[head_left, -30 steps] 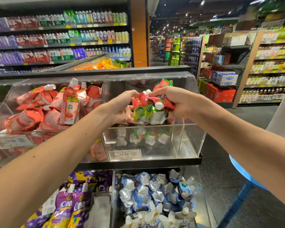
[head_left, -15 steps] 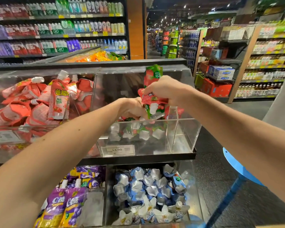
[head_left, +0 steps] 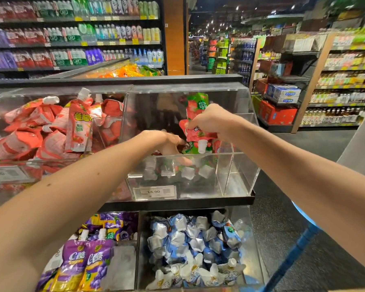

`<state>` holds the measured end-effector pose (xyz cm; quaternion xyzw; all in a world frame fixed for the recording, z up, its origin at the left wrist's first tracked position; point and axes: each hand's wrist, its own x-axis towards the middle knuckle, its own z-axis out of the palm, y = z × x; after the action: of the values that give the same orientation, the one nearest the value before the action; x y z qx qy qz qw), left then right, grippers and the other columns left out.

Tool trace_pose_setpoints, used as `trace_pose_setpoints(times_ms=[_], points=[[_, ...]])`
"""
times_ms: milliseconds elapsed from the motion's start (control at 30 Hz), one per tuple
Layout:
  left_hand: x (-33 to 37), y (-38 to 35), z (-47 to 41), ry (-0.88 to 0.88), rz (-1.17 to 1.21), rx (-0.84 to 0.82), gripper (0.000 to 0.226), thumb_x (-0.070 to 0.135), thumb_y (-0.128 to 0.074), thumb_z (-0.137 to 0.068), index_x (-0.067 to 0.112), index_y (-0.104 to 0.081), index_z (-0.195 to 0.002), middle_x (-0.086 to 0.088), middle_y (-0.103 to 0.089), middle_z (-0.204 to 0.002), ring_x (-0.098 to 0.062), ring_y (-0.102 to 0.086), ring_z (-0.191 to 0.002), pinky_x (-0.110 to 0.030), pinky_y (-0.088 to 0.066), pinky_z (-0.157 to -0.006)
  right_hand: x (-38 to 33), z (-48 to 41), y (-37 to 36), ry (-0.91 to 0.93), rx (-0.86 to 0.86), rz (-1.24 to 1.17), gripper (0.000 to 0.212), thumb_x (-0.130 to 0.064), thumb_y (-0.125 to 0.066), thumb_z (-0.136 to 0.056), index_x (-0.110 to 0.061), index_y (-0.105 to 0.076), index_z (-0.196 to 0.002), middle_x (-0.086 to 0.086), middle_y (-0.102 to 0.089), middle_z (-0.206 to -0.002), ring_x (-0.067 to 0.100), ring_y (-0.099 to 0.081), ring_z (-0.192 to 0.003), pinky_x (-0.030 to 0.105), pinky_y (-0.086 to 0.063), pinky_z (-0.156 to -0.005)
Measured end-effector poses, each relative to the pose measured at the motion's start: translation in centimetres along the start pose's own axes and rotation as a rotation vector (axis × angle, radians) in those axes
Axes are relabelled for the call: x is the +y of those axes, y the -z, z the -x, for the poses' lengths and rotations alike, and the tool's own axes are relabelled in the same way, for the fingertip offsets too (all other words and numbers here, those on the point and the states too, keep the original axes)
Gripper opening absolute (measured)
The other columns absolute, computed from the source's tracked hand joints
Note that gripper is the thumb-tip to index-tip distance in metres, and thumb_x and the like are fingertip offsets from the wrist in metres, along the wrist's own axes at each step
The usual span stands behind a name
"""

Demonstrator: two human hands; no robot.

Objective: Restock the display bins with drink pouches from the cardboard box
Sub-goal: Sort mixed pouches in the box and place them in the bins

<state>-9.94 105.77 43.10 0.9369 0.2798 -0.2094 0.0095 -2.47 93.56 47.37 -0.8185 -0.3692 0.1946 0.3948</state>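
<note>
Limp and slick: pinch close to the spout

Clenching a bunch of drink pouches [head_left: 195, 133] in the right hand [head_left: 211, 120], spouts down, just above the clear bin [head_left: 240, 175]. Reaching inside it with the left hand [head_left: 169, 144]; impossible to tell the grip there. Probably light, floppy, slippery; best taken near the stiff spout

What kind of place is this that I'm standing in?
Most likely a supermarket, in the drinks section: long shelves of bottles, clear bins of drink pouches with a price tag reading 14.90, and more stocked aisles behind.
</note>
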Motion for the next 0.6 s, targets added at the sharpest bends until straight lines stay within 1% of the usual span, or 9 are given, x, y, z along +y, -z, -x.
trace_pose_setpoints(times_ms=[67,133,233,300,333,367,433,500,600], points=[[-1.1,0.3,0.4,-0.056,0.217,0.023,0.098,0.064,-0.07,-0.08,0.024,-0.024,-0.158,0.001,-0.029,-0.16,-0.027,-0.031,-0.146,-0.044,-0.029,-0.118,-0.1,0.0,-0.1,-0.018,0.004,-0.032,0.031,-0.025,-0.074,-0.088,-0.005,-0.059,-0.106,0.003,-0.057,-0.088,0.019,-0.058,-0.085,0.025,-0.038,-0.052],[-2.5,0.8,1.2,-0.143,0.544,0.028,0.093,0.039,-0.084,-0.077,0.023,-0.033,-0.153,0.002,-0.042,-0.153,-0.02,-0.044,-0.137,-0.038,-0.037,-0.114,-0.4,0.0,-0.1,-0.034,-0.016,-0.125,0.025,-0.023,-0.075,-0.088,-0.005,-0.061,-0.097,0.004,-0.061,-0.083,0.016,-0.059,-0.073,0.026,-0.044,-0.053],[-3.6,1.0,3.0,-0.336,0.98,-0.013,0.061,0.006,-0.079,-0.082,0.019,-0.05,-0.134,0.0,-0.064,-0.129,-0.013,-0.062,-0.119,-0.03,-0.05,-0.1,-0.7,-0.1,0.2,-0.068,-0.131,-0.399,0.024,-0.021,-0.073,-0.089,-0.005,-0.065,-0.104,0.012,-0.075,-0.099,0.023,-0.069,-0.077,0.036,-0.06,-0.069],[-3.8,0.6,3.9,-0.456,1.277,-0.07,0.048,0.017,-0.074,-0.087,0.013,-0.055,-0.131,-0.009,-0.067,-0.126,-0.024,-0.063,-0.12,-0.038,-0.05,-0.102,-0.9,0.1,0.4,-0.086,-0.239,-0.498,0.028,-0.026,-0.069,-0.092,-0.005,-0.065,-0.111,0.013,-0.074,-0.106,0.024,-0.07,-0.083,0.043,-0.059,-0.084],[-3.8,0.4,4.2,-0.475,1.376,-0.074,0.049,0.027,-0.072,-0.088,0.011,-0.056,-0.131,-0.012,-0.067,-0.126,-0.028,-0.065,-0.117,-0.04,-0.053,-0.1,-0.9,0.2,0.4,-0.081,-0.266,-0.491,0.032,-0.032,-0.068,-0.093,-0.006,-0.065,-0.111,0.011,-0.075,-0.102,0.023,-0.07,-0.081,0.043,-0.058,-0.084],[-3.7,0.1,4.3,-0.455,1.41,-0.036,0.048,0.034,-0.07,-0.088,0.012,-0.058,-0.129,-0.012,-0.069,-0.123,-0.029,-0.068,-0.11,-0.04,-0.056,-0.093,-0.9,0.3,0.4,-0.064,-0.263,-0.463,0.036,-0.039,-0.068,-0.092,-0.008,-0.066,-0.109,0.009,-0.075,-0.097,0.022,-0.072,-0.081,0.042,-0.06,-0.081],[-3.4,-0.4,4.3,-0.376,1.302,0.104,0.036,0.038,-0.065,-0.09,0.016,-0.061,-0.118,-0.009,-0.071,-0.108,-0.027,-0.068,-0.092,-0.036,-0.059,-0.081,-0.7,0.3,0.2,-0.01,-0.157,-0.367,0.043,-0.052,-0.069,-0.087,-0.013,-0.067,-0.103,0.006,-0.076,-0.098,0.02,-0.073,-0.084,0.039,-0.061,-0.078],[-3.2,-0.8,4.6,-0.331,1.16,0.196,0.022,0.036,-0.058,-0.099,0.017,-0.063,-0.108,-0.007,-0.069,-0.097,-0.023,-0.064,-0.082,-0.033,-0.055,-0.073,-0.6,0.6,-0.1,0.068,-0.05,-0.279,0.041,-0.059,-0.067,-0.085,-0.02,-0.068,-0.099,0.005,-0.076,-0.099,0.018,-0.074,-0.084,0.034,-0.061,-0.076],[-3.2,-1.0,4.9,-0.288,1.121,0.288,0.011,0.025,-0.061,-0.099,0.014,-0.063,-0.099,-0.007,-0.071,-0.086,-0.016,-0.066,-0.068,-0.027,-0.056,-0.061,-0.7,1.3,-0.4,0.108,-0.046,-0.225,0.051,-0.067,-0.061,-0.084,-0.02,-0.07,-0.098,0.008,-0.076,-0.097,0.021,-0.072,-0.083,0.038,-0.057,-0.082]])
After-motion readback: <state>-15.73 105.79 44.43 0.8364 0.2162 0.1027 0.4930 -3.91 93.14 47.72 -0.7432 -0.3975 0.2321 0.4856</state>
